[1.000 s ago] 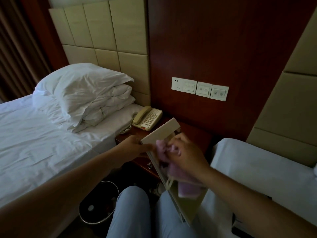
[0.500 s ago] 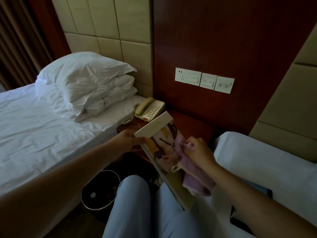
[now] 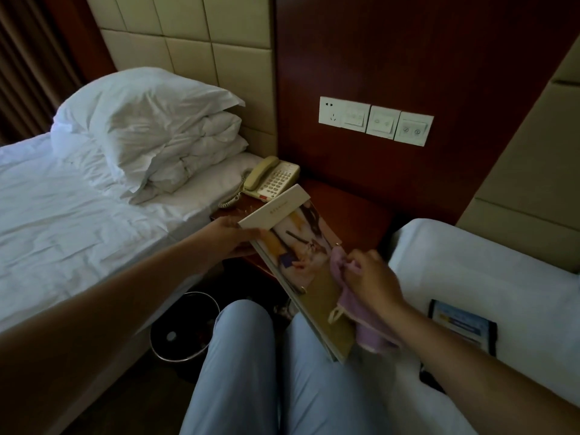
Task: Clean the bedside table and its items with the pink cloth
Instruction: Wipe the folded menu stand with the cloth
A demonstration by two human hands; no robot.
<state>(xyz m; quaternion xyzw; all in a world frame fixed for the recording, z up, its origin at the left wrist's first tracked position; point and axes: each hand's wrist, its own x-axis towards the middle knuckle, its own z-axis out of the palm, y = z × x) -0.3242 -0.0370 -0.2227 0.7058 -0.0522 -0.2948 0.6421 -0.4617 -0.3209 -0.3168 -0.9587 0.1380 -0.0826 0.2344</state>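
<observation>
My left hand [image 3: 230, 238] grips the upper left edge of a large picture book [image 3: 298, 255] with a white band across its top, held tilted over my knees. My right hand [image 3: 370, 277] presses the pink cloth [image 3: 361, 306] against the lower right part of the book's cover; the cloth's end hangs off the book's edge. Behind the book is the dark red bedside table [image 3: 348, 202], partly hidden by it. A beige telephone [image 3: 271, 178] stands at the table's back left corner.
A white bed with a pillow [image 3: 150, 127] lies left of the table. Another white bed on the right carries a dark-framed card [image 3: 463, 324]. A black waste bin [image 3: 183, 331] stands on the floor by my left knee. Wall switches [image 3: 375, 120] sit above the table.
My right hand has slid the pink cloth down the cover from near its top to its lower right, uncovering the picture. The left hand keeps its hold on the book.
</observation>
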